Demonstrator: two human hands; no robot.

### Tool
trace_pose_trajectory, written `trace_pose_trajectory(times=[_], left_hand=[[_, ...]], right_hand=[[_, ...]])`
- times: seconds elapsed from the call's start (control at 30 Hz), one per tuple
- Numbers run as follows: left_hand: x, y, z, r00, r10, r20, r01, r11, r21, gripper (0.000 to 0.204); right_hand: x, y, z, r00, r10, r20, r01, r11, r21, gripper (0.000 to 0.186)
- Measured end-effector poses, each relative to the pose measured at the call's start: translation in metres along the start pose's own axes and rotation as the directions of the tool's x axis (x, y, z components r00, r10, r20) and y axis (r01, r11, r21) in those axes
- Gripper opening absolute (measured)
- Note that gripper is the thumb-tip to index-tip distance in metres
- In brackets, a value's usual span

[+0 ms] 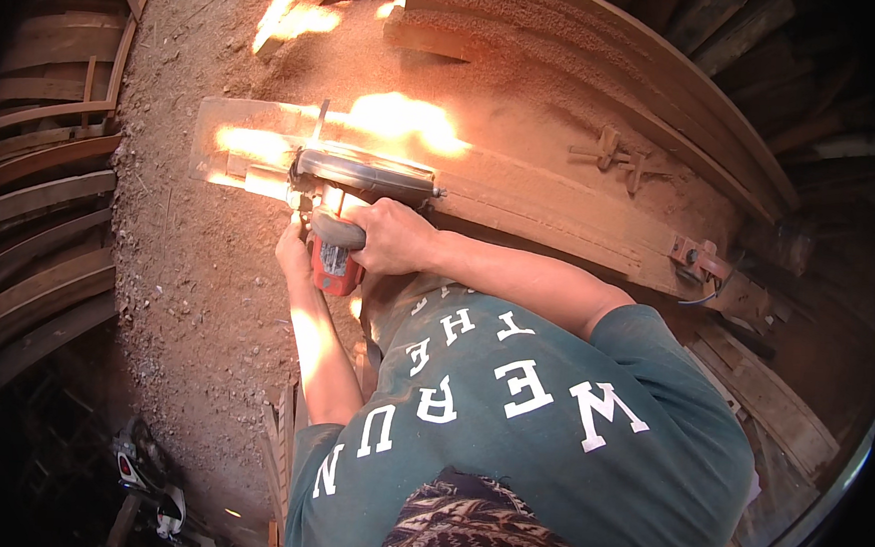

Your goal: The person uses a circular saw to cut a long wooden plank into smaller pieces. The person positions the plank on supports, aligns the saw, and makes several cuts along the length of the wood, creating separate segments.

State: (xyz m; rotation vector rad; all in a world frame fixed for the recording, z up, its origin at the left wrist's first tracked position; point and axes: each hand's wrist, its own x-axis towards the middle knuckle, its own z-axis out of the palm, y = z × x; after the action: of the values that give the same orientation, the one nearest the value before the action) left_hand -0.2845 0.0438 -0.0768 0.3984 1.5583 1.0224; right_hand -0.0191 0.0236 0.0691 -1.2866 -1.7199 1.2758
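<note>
A circular saw (368,174) with a dark blade guard and a red motor housing (335,267) rests over a long timber (541,212). My right hand (398,238) is wrapped round the saw's handle. At the saw's left end, my left hand (295,252) is closed, its fingertips up against the tool's edge; what exactly they grip is hidden. A thin flat bar (322,118) sticks out beyond the guard. Strong sunlight whitens parts of the timber around the saw, and the blade itself cannot be seen.
Farther right on the timber sits another red power tool (699,257) with a cord. Small wood pieces (615,156) lie in sawdust behind it. Curved planks (42,184) are stacked at the left, and long boards (689,88) line the far right. A motorbike (145,471) stands lower left.
</note>
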Motion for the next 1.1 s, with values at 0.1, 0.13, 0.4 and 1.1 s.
trace_pose_trajectory(times=[0.1, 0.13, 0.4, 1.1], left_hand=[[-0.002, 0.002, 0.001, 1.000, 0.014, 0.015, -0.014, 1.000, -0.024, 0.023], [-0.002, 0.004, 0.002, 1.000, 0.013, 0.011, -0.013, 1.000, -0.019, 0.022], [-0.008, 0.012, 0.005, 0.996, 0.021, -0.084, -0.017, 0.999, 0.050, 0.021], [0.037, 0.047, -0.029, 0.998, 0.035, -0.049, -0.036, 0.999, -0.018, 0.022]], right_hand=[[0.001, 0.003, 0.001, 1.000, -0.005, 0.016, 0.005, 1.000, 0.002, 0.020], [0.001, 0.006, 0.002, 1.000, -0.017, 0.013, 0.017, 1.000, -0.004, 0.020], [0.001, 0.032, 0.015, 0.993, -0.113, -0.035, 0.114, 0.993, 0.026, 0.015], [0.049, 0.031, 0.041, 0.976, -0.215, -0.016, 0.215, 0.976, -0.025, 0.025]])
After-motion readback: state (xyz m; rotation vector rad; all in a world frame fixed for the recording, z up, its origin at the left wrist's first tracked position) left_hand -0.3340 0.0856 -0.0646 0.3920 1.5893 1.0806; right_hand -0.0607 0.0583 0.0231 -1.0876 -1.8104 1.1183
